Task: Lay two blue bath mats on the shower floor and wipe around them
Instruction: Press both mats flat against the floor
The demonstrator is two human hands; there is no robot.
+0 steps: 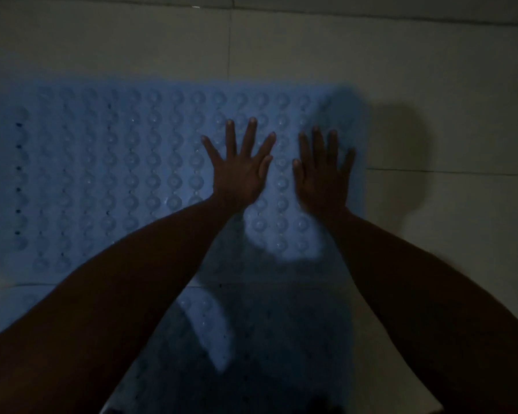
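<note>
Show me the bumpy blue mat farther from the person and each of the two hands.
Bumpy blue rubber bath mat (108, 174): head view, studded surface.
Left hand (240, 174): head view, back.
Right hand (322, 180): head view, back.

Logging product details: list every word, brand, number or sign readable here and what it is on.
None readable. The far blue mat under the left hand and right hand shows only round bumps and holes; the near mat and floor tiles show no print, though the picture is dim.

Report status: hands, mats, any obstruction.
Left hand and right hand open, palms flat on far blue dimpled rubber bath mat. Second blue mat lies nearer, partly under arms. Pale tiled shower floor dim; no obstruction seen.
</note>
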